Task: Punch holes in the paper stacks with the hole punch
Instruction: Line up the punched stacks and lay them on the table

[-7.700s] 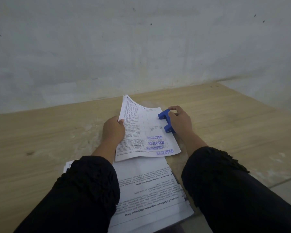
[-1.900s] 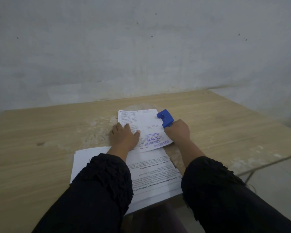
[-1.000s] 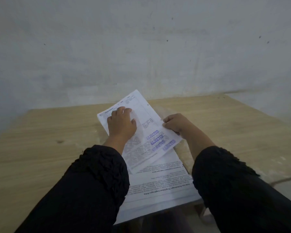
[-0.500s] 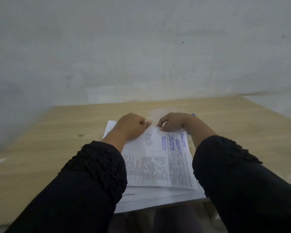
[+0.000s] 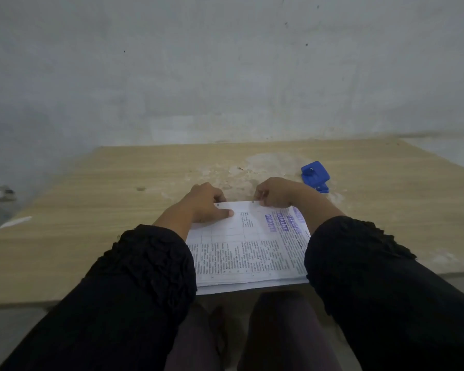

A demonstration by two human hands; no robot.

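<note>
The far edge of a white printed paper stack [image 5: 248, 250], stamped "REJECTED" in purple, is held down on the pale wooden bench [image 5: 97, 210] by both hands. The left hand [image 5: 204, 206] is laid on the sheet's far left corner with its grip loosely curled and the thumb pressed flat on the paper, while the sheet's far edge is pinched in the right hand [image 5: 275, 194] grip. The blue plastic hole punch [image 5: 315, 175] is left untouched on the bench just beyond and right of the right grip.
</note>
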